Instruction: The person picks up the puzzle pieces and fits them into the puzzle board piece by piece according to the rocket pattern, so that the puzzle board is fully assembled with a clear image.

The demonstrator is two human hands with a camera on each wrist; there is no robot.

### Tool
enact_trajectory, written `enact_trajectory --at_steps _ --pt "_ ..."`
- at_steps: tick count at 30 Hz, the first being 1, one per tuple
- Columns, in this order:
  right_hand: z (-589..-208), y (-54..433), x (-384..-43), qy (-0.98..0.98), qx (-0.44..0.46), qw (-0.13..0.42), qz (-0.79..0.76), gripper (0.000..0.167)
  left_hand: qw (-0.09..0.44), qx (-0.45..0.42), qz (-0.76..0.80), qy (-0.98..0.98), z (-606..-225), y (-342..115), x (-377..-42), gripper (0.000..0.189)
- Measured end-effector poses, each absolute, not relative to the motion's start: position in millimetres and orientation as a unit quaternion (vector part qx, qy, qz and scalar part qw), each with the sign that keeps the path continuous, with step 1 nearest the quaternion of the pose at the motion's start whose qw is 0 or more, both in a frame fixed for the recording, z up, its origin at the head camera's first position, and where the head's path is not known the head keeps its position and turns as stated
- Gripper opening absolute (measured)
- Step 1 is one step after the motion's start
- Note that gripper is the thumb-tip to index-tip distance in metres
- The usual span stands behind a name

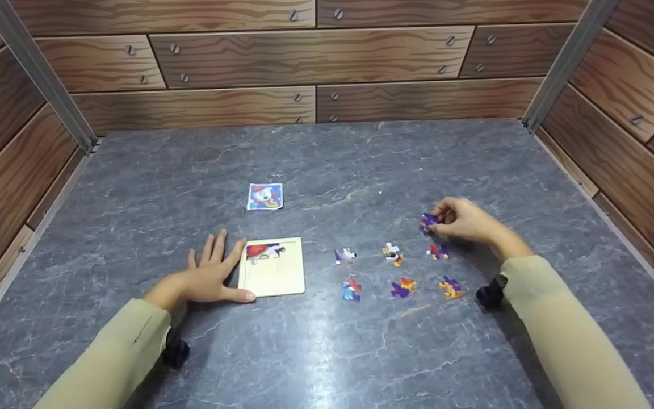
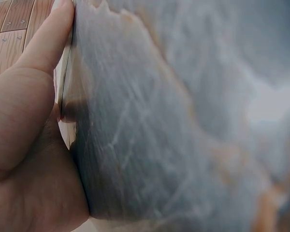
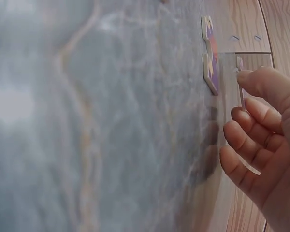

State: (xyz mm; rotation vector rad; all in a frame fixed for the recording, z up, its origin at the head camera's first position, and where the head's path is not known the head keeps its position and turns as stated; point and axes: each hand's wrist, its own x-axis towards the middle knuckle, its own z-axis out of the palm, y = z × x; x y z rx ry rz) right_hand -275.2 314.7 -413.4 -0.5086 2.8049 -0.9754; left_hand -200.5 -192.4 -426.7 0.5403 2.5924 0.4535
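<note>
Two hands out: right hand [image 1: 463,220] pinches a purple puzzle piece [image 1: 428,222] between thumb and forefinger, other fingers loosely curled; looks lifted off the tabletop [image 1: 327,165]. Left hand [image 1: 208,278] lies flat, fingers straight and spread, forefinger and thumb touching the near side of the cream tray [image 1: 279,278]. Red-and-white puzzle section [image 1: 259,250] sits in the tray corner by the left forefinger. Just bodyward of the right fingertips: red-and-purple piece [image 1: 437,251], then yellow-and-purple piece [image 1: 451,288]. Left of those, between the hands: white-and-black piece [image 1: 393,254], orange-and-purple piece [image 1: 403,287], white-and-purple piece [image 1: 345,255], blue-and-red piece [image 1: 352,289]. Picture card [image 1: 265,196] lies past the left fingertips. Risks, my read: thin piece held off one side could twist or slip if the pinch loosens. Low pass leftward would scatter loose pieces. Right wrist camera [image 1: 491,292] hangs beside the yellow-and-purple one; could nudge it if the wrist swings in. Tray's only braced on one side, so a shove away from the left fingers could slide it. Edges: raised tray rim could catch a piece coming in flat. Most room is beyond the right fingertips, toward the back plank wall [image 1: 310,57]; side walls well apart from both hands.
</note>
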Motion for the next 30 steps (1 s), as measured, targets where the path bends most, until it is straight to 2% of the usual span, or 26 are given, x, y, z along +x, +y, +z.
enact_trajectory --at_steps 10,22,30 --pt "-407.0 303.2 -271.1 0.926 -0.178 0.034 -0.331 0.029 0.224 0.196 0.164 0.940 -426.8 -192.4 -200.0 0.114" --pt "-402.1 288.3 -266.8 0.915 -0.189 0.028 -0.355 0.030 0.231 0.190 0.170 0.939 -426.5 -192.0 -200.9 0.114" --pt "-394.8 267.4 -258.5 0.896 -0.210 0.043 -0.389 0.028 0.230 0.189 0.167 0.940 -426.4 -191.4 -200.6 0.114"
